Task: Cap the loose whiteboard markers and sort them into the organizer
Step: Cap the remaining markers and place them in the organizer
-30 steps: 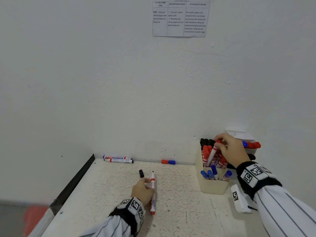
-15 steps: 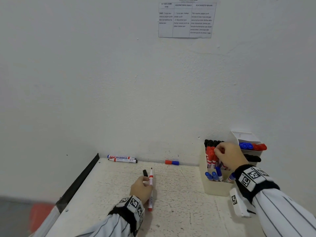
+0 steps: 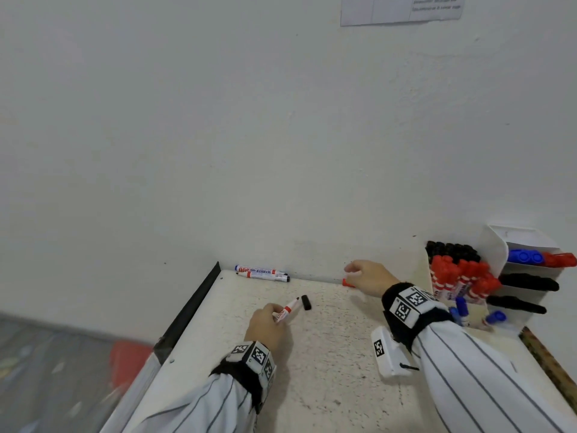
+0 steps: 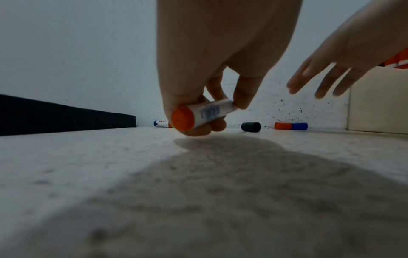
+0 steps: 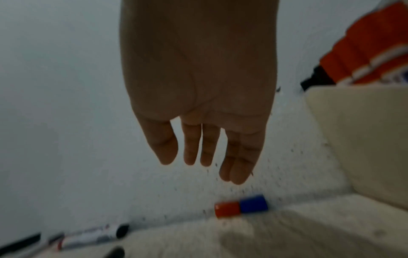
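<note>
Your speckled off-white tabletop [image 3: 327, 354] carries the cream plastic organizer [image 3: 496, 254] at its right rear corner against the wall, already packed with capped red, black and blue markers. Two white-barrelled markers [image 3: 262, 273] lie together along the wall at the left rear.

Your left hand [image 3: 265, 326] is curled round the uncapped red-ended whiteboard marker [image 3: 288, 308], pinching its white barrel near the tail, tip pointing toward the wall and just clear of the table. Your right hand [image 3: 368, 278] hangs with fingers straight and relaxed, holding nothing, just above the small red plastic cap [image 5: 227, 209] and the blue plastic cap [image 5: 253, 203] that lie end to end at the wall's foot. A loose black plastic cap [image 3: 306, 302] lies just beside the marker's tip.

Expect the marker to be light, rigid and smooth; keep your grip on the mid-barrel. The red cap is small and likely to roll, so pinch its sides.
</note>
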The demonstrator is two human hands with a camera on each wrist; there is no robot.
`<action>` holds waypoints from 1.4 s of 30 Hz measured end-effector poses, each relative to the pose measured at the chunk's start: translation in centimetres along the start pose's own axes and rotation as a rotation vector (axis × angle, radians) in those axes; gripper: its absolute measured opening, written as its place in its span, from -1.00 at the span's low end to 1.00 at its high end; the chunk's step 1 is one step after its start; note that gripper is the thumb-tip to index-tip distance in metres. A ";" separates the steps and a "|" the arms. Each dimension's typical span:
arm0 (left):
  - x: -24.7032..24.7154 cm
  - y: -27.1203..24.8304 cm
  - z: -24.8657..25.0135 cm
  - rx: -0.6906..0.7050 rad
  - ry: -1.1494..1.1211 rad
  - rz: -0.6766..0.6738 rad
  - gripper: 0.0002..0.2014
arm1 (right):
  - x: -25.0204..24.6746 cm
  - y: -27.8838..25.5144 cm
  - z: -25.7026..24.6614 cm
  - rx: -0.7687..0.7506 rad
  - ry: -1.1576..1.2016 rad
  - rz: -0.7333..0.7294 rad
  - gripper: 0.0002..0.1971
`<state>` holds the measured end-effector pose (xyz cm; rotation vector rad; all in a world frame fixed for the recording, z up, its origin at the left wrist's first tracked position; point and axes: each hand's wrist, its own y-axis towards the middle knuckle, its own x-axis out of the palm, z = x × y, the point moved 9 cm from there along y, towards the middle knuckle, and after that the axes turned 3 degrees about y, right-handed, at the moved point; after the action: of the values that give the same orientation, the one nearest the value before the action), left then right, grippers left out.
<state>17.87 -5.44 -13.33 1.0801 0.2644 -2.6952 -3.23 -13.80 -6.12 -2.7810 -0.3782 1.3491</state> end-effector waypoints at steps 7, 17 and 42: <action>0.8 -0.2 -0.2 -0.007 -0.031 -0.055 -0.75 | 5.1 2.9 3.4 0.137 -0.034 -0.041 -0.41; 0.6 -0.5 -0.6 -0.028 -0.058 -0.019 -0.75 | 6.0 3.2 4.5 0.189 -0.150 -0.018 -0.87; 0.1 -1.8 2.3 0.198 -0.269 -0.016 -0.84 | 6.8 -1.5 -3.6 -0.210 0.129 -0.097 -0.66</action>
<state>15.80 -4.33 -11.64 0.7485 -0.0415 -2.8861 3.30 -10.51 -8.94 -2.9511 -0.6766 1.1643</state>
